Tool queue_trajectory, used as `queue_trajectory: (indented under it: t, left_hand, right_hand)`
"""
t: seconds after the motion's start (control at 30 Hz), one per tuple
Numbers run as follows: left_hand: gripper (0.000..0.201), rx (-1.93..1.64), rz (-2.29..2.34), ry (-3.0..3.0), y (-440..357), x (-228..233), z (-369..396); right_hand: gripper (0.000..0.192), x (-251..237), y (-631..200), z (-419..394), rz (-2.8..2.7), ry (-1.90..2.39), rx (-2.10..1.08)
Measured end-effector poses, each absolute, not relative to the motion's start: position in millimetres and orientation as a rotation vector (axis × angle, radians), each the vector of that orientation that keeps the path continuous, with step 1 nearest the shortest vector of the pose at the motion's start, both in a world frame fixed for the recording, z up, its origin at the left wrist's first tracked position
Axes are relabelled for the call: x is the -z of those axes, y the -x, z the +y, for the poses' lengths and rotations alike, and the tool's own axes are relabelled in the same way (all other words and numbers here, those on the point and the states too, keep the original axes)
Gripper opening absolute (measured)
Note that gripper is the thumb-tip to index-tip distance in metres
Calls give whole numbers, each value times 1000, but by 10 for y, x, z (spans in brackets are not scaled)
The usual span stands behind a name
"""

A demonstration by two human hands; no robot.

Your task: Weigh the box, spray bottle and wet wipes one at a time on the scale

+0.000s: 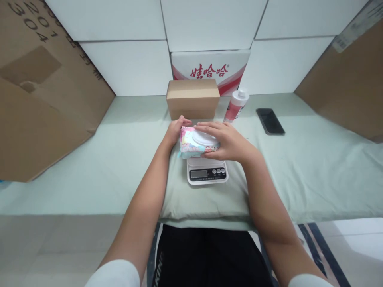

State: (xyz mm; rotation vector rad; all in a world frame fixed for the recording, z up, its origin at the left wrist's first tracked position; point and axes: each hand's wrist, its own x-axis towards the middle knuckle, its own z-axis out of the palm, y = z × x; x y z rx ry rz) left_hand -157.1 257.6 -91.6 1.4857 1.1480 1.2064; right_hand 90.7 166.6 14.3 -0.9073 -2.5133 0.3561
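Note:
A pastel pack of wet wipes [189, 140] with a white flip lid is over the kitchen scale [207, 173], hiding most of its platform. My left hand [175, 130] is against the pack's left end, its fingers curled round toward the back and partly hidden. Across the right part of the pack, my right hand [229, 140] has its fingers over the top and its thumb at the front edge. The scale's grey display and round buttons face me. I cannot tell whether the pack rests on the platform or is held just above it.
Behind the pack stands a brown cardboard box [193, 99], with a white and red carton [209, 63] at the wall. A white and pink bottle [236, 105] and a black phone [270, 121] are to the right. Large cardboard boxes flank the green cloth [119, 167].

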Motion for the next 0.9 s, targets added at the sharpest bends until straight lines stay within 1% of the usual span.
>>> queue_trajectory:
  t: [0.07, 0.2, 0.27, 0.37, 0.5, 0.63, 0.77, 0.83, 0.9]
  left_hand:
    - [72, -1212, 1103, -1459, 1566, 886, 2548]
    - [49, -1164, 1030, -1549, 1566, 824, 2488]
    - [43, -1149, 1029, -1584, 1571, 798, 2468]
    - [44, -1154, 1018, -1586, 1573, 761, 2441]
    - [51, -1192, 1006, -1546, 1563, 724, 2402]
    - [59, -1216, 1030, -1526, 1562, 726, 2388]
    - [62, -1236, 1058, -1530, 1574, 771, 2405]
    - [62, -1235, 1055, -1531, 1573, 786, 2405]
    - [63, -1227, 1047, -1539, 1561, 772, 2383]
  right_hand:
    - [85, -141, -930, 1686, -2498, 933, -378]
    - [87, -128, -969, 1749, -2492, 917, -457]
    - [87, -115, -982, 1780, -2482, 891, -494]
    - [89, -94, -1011, 1791, -2427, 851, -543]
    - [94, -12, -1121, 1729, -2211, 842, -600]
    - [107, 236, -1217, 1679, -2098, 886, -654]
    - [119, 513, -1198, 1722, -1962, 918, -642]
    - [120, 585, -1186, 1759, -1934, 915, -676]
    - [116, 609, -1188, 1789, -1948, 915, -716]
